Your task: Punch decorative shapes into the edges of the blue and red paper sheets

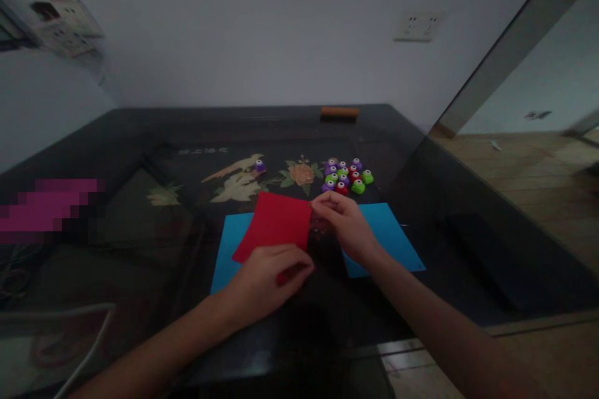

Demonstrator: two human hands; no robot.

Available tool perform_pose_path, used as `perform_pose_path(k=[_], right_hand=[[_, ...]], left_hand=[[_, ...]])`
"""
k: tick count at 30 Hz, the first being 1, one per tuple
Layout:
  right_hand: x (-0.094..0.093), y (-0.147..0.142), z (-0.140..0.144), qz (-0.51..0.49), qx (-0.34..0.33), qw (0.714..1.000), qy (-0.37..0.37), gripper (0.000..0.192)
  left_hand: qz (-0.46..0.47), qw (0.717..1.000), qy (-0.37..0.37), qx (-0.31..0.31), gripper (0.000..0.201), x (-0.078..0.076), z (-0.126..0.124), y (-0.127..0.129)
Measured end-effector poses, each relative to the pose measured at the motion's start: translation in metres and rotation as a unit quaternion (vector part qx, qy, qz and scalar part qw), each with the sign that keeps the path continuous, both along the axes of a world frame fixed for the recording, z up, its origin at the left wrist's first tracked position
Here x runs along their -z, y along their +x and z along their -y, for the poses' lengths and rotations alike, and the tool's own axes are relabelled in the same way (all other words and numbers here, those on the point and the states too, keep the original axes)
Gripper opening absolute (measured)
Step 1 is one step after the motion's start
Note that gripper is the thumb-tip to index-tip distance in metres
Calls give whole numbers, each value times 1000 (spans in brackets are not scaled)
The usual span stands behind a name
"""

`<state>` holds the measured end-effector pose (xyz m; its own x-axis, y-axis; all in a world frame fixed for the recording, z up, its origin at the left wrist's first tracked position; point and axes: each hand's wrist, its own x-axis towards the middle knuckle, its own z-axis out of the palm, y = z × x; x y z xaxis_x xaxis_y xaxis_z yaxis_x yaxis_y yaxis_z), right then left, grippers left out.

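A red sheet of paper (276,223) is held above the dark glass table (140,156). My left hand (266,280) grips its near edge and seems to hold a small red object there too; what it is I cannot tell. My right hand (344,224) pinches the sheet's right edge. Under the red sheet lie two blue sheets, one at the left (228,249) and one at the right (390,237). Behind my right hand sits a cluster of several small punches (346,176) in purple, green and red. A single purple punch (259,166) stands apart to the left.
The table top shows a flower and bird picture (243,182) under the glass. A brown block (339,113) rests at the table's far edge. A dark flat object (477,249) lies at the right. A white cable (88,343) runs at the lower left. Wooden floor (528,168) is at the right.
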<state>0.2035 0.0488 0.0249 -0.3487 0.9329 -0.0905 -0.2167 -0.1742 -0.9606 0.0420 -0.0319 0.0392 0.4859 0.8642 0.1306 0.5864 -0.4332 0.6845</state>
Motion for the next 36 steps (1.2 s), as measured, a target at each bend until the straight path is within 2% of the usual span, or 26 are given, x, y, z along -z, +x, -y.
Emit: perform_pose_path(k=[3, 6, 11, 16, 21, 24, 29, 36], right_hand=[[-3, 1, -6, -51, 52, 997, 4, 26], [-14, 8, -14, -84, 106, 989, 53, 25], [-40, 38, -22, -113, 206, 957, 169, 18], [-56, 63, -20, -89, 266, 934, 223, 15], [-55, 68, -20, -117, 256, 933, 223, 12], [-54, 67, -20, -155, 243, 936, 200, 12], [-50, 62, -22, -202, 224, 934, 191, 14], [-48, 58, -22, -209, 208, 935, 198, 13]], left_hand=[[-30, 998, -56, 7, 16, 4, 0, 17], [-58, 995, -81, -16, 17, 12, -12, 24], [-133, 989, -27, -56, 15, 24, -42, 21], [-215, 975, -4, -62, 15, 22, -56, 26], [-231, 969, 18, -84, 14, 20, -61, 26], [-203, 974, 31, -95, 15, 22, -61, 22], [-169, 984, 51, -40, 8, 34, -53, 21], [-177, 973, 103, -106, 13, 47, -58, 28]])
